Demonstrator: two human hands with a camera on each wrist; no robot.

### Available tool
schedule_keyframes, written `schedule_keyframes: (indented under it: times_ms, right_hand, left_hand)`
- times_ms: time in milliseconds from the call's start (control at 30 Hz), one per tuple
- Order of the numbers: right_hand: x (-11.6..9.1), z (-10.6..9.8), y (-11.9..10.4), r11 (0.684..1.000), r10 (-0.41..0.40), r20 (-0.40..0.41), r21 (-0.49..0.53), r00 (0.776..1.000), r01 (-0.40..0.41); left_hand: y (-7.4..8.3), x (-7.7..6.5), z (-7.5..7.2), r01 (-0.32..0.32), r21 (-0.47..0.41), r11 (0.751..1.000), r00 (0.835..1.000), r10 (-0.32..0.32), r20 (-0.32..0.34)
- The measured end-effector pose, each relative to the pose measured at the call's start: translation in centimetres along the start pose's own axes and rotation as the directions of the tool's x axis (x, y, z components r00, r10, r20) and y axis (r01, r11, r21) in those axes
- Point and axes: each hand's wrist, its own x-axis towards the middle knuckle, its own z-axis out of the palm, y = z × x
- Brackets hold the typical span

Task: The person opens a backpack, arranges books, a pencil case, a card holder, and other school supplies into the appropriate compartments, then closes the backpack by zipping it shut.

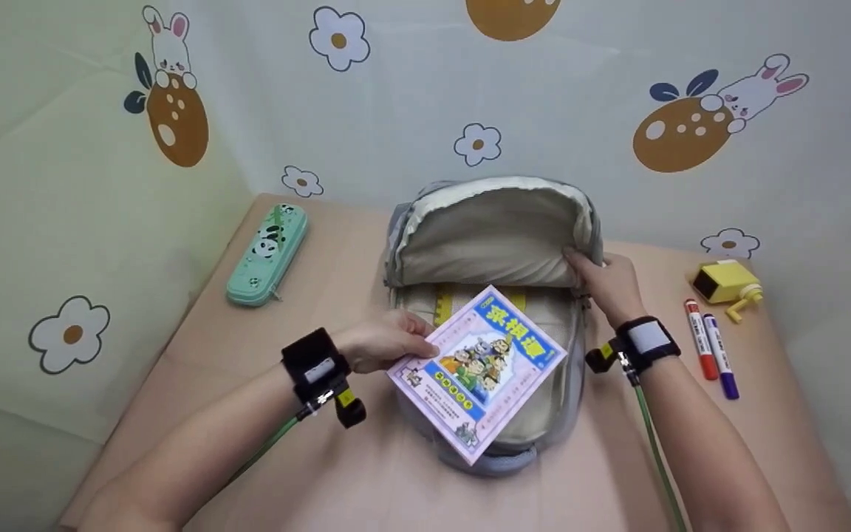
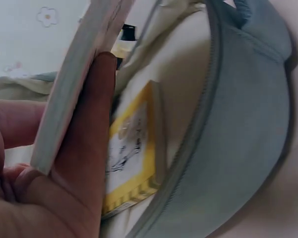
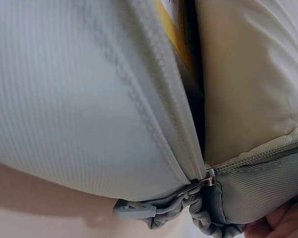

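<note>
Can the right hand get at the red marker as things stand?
Probably not without letting go: the right hand holds the backpack flap, though nothing visible blocks its way to the red marker.

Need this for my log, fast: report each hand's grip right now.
Left hand: closed, holding the pink book near one corner.
Right hand: closed, holding the edge of the bag flap.
</note>
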Motion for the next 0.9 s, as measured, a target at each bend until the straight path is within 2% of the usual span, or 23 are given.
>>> schedule_keyframes:
  times_ms: [233, 367, 467, 567, 900]
  right_hand:
    - [-0.2, -0.1, -0.3, 1.000, 0.015, 0.009, 0.003, 1.000, -0.015]
    - [-0.1, -0.1, -0.4, 1.000, 0.000, -0.006, -0.004, 1.000, 0.000]
    - [0.0, -0.1, -0.3, 1.000, -0.016, -0.020, -0.015, 1.000, 0.016]
    - [0.1, -0.1, -0.3, 0.999, -0.021, -0.029, -0.024, 0.999, 0.021]
    - [-0.1, -0.1, -0.4, 1.000, -0.007, -0.027, 0.022, 1.000, 0.008]
  left_hand:
    - [-0.3, 1.8, 0.4, 0.081, -0.107, 0.991, 0.994, -0.088, -0.058]
    - [-0.4, 2.8, 0.5, 0.098, -0.199, 0.975, 0.990, -0.116, -0.081]
    - [-0.3, 3.5, 0.7, 0.093, -0.265, 0.960, 0.988, -0.122, -0.096]
    - [-0.2, 4.2, 0.9, 0.082, -0.299, 0.951, 0.982, -0.128, -0.138]
    - [-0.2, 6.3, 1.3, -0.022, -0.374, 0.927, 0.954, -0.092, -0.286]
